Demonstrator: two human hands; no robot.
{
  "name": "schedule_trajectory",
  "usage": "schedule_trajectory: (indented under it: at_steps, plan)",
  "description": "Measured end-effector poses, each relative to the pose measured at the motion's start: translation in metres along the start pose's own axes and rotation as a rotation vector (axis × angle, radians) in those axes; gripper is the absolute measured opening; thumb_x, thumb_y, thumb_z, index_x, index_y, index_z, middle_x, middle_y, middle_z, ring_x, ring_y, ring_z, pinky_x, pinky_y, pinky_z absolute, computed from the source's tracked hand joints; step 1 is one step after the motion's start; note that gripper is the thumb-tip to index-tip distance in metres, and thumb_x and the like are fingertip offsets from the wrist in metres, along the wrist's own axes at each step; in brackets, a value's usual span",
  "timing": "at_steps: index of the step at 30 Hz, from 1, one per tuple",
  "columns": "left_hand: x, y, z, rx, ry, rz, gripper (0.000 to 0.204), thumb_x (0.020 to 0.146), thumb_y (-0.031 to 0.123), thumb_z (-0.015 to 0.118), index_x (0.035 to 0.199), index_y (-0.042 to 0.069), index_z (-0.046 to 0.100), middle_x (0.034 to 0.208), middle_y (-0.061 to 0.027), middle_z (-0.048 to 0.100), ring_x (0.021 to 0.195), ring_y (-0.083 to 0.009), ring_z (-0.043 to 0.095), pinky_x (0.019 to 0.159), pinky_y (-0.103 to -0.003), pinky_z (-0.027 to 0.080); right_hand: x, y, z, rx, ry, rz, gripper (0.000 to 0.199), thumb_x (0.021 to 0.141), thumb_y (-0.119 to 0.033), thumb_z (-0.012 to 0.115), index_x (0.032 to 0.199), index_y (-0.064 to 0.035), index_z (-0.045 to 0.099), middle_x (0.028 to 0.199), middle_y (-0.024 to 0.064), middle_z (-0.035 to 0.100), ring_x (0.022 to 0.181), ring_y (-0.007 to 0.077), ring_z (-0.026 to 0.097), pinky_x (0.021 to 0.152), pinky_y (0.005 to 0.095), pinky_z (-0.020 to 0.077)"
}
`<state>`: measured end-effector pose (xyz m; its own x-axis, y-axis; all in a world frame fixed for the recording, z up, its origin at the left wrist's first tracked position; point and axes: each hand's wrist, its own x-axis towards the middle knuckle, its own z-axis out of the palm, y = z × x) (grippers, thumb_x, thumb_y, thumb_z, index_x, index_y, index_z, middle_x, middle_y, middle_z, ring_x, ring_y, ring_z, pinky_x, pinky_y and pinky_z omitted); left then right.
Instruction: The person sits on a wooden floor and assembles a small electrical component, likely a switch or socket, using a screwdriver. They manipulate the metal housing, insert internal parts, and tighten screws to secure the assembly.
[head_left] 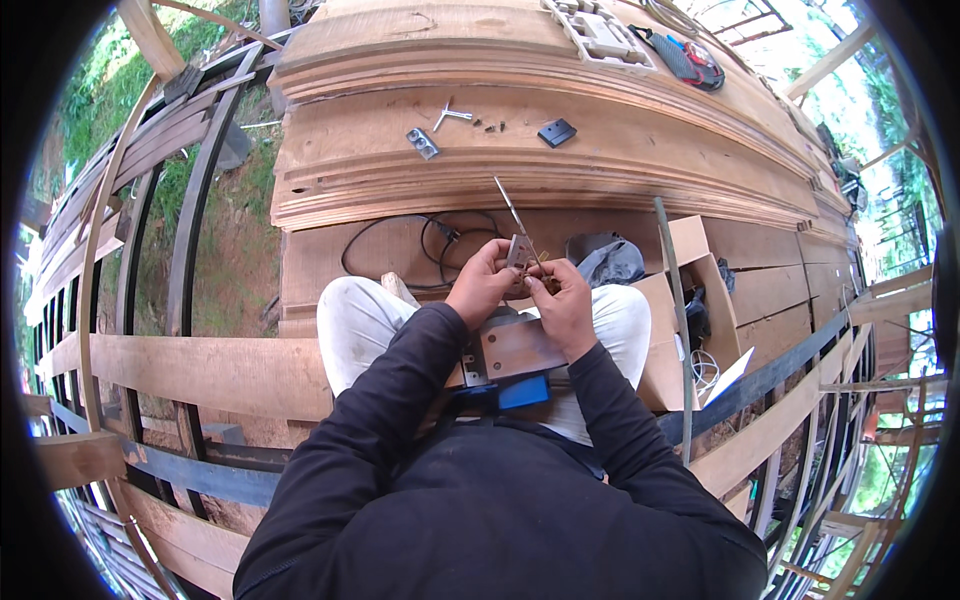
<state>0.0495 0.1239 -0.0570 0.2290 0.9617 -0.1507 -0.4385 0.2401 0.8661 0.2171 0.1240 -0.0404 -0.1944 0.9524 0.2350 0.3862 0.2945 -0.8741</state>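
Between the fingers of my left hand [480, 288] is a small grey metal plate [518, 250] with holes, held tilted over my lap. My right hand [566, 308] meets it from the other side, fingertips pinched at a small brownish part that is too small to make out. A thin metal rod [509, 203] rises from between the hands and leans to the upper left; its lower end is hidden by fingers. Below my hands a power tool with a flat metal base [520, 345] and a blue part [524, 391] rests in my lap.
Ahead on stacked boards [660, 150] lie a T-shaped wrench [453, 115], a grey block with two round holes [422, 143], small dark bits and a black block [557, 132]. A black cable [425, 225] coils nearby. An open cardboard box [690, 245] and a pole [675, 300] stand right.
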Motion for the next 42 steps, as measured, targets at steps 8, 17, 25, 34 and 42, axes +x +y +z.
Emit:
schedule_trajectory:
  at_steps: [8,17,25,34,42]
  plan:
    - [-0.001,0.002,0.002,-0.02,0.015,-0.027,0.036,0.094,-0.004,0.051,0.13,0.001,0.046,0.113,-0.0095,0.064,0.105,-0.0171,0.064,0.089,-0.034,0.058,0.002,0.003,0.0,0.077,0.109,-0.011,0.009,0.088,-0.004,0.069,0.095,0.0004,0.068,0.091,0.0054,0.065,0.084,0.0148,0.064,0.075,0.0278,0.053]
    - [0.0,-0.002,0.001,0.036,0.051,0.012,0.028,0.1,0.001,0.049,0.127,0.001,0.044,0.114,-0.0114,0.064,0.102,-0.02,0.066,0.086,-0.033,0.057,0.019,0.003,-0.011,0.321,0.059,0.259,0.011,0.09,-0.008,0.07,0.096,0.0013,0.068,0.088,0.0056,0.072,0.08,0.009,0.066,0.073,0.0243,0.0511]
    - [-0.003,-0.002,0.007,0.06,-0.007,-0.042,0.032,0.099,-0.004,0.042,0.13,0.003,0.044,0.115,-0.0139,0.063,0.106,-0.0228,0.066,0.088,-0.034,0.056,0.169,0.023,-0.02,-0.015,0.025,0.006,0.012,0.087,-0.01,0.07,0.091,0.0015,0.069,0.081,0.0073,0.071,0.078,0.011,0.065,0.071,0.0268,0.0504]
    - [-0.004,0.005,0.006,0.136,0.008,-0.076,0.029,0.099,-0.004,0.044,0.128,0.001,0.046,0.111,-0.0126,0.066,0.104,-0.0194,0.067,0.086,-0.031,0.057,0.327,0.089,0.03,-0.442,-0.136,-0.118,0.015,0.08,-0.019,0.07,0.087,-0.0064,0.072,0.083,0.0151,0.072,0.082,0.032,0.069,0.078,0.0408,0.0534]
    - [-0.006,0.016,0.003,0.206,0.014,-0.104,0.03,0.1,-0.001,0.046,0.129,0.0,0.046,0.112,-0.014,0.066,0.108,-0.0211,0.068,0.087,-0.031,0.056,0.363,0.105,0.046,-0.58,-0.249,-0.206,0.015,0.079,-0.019,0.07,0.086,-0.0056,0.071,0.096,0.0184,0.07,0.095,0.0357,0.066,0.086,0.0425,0.0517]
